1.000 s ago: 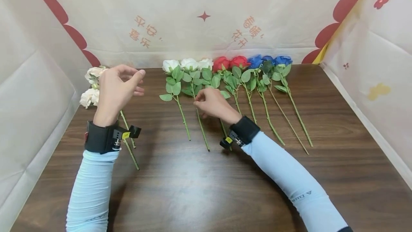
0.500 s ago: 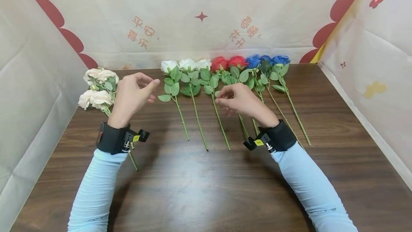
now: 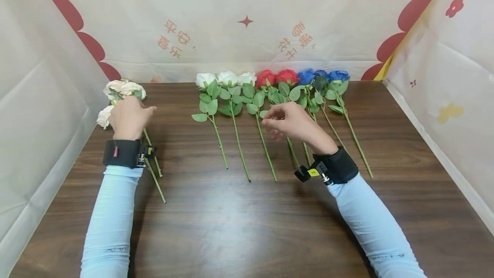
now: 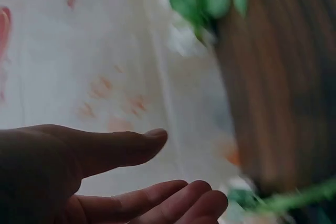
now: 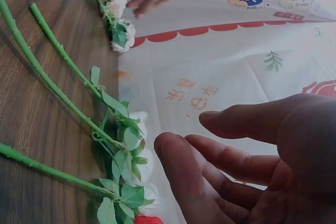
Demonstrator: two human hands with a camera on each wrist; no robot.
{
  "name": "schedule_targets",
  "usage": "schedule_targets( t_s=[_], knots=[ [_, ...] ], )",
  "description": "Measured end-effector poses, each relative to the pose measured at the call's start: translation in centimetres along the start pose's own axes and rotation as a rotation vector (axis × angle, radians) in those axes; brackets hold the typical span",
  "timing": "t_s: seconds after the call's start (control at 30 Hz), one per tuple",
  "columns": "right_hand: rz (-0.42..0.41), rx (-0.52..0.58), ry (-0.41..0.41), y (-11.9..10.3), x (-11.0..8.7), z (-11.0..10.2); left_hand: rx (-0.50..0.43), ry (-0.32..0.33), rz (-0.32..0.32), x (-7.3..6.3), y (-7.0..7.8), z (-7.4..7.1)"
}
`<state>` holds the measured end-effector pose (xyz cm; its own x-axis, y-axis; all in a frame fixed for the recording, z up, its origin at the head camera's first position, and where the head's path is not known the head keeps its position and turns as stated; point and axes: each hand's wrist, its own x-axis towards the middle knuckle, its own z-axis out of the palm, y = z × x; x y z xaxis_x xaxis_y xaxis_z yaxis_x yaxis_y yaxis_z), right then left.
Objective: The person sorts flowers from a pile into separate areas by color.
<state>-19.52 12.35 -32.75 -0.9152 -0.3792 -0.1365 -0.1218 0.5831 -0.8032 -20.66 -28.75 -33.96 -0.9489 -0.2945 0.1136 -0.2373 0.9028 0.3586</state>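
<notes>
Cream-pink artificial flowers (image 3: 133, 89) lie at the table's left, with two green stems pointing toward me. My left hand (image 3: 130, 118) is over them, hiding some of the blooms. In the left wrist view its thumb and fingers are apart, with nothing between them. My right hand (image 3: 287, 122) hovers over the stems of the red roses (image 3: 287, 77), fingers loosely bent and holding nothing. Three white roses (image 3: 227, 79) lie left of the red ones. To the right are blue roses (image 3: 339, 76), one stem partly hidden by my right hand.
The flower row lies along the back of a dark wood table (image 3: 231, 226). Pale printed cloth (image 3: 247, 46) rises behind it and on both sides. A black band with a small camera is on each wrist.
My right hand has moved right, from a white rose's stem to over the red roses' stems. My left hand first shifted right, then swung back left over the cream-pink flowers.
</notes>
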Motion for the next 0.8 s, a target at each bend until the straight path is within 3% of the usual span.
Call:
schedule_targets(
  t_s=[0.13,0.3,0.53,0.8],
  knots=[
    [0.002,0.01,0.001,0.1,-0.1,0.1,0.048,-0.089,-0.073,1.1,-2.3,0.8],
    [-0.009,-0.005,-0.009,0.0,0.1,0.3,0.091,-0.188,-0.099,1.7,-3.5,1.9],
    [-0.013,-0.011,-0.019,0.2,0.2,0.3,0.064,-0.206,-0.101,1.8,-4.3,2.3],
    [-0.031,-0.008,-0.037,0.7,0.5,0.6,0.017,-0.201,-0.043,1.9,-4.6,2.7]
  ],
)
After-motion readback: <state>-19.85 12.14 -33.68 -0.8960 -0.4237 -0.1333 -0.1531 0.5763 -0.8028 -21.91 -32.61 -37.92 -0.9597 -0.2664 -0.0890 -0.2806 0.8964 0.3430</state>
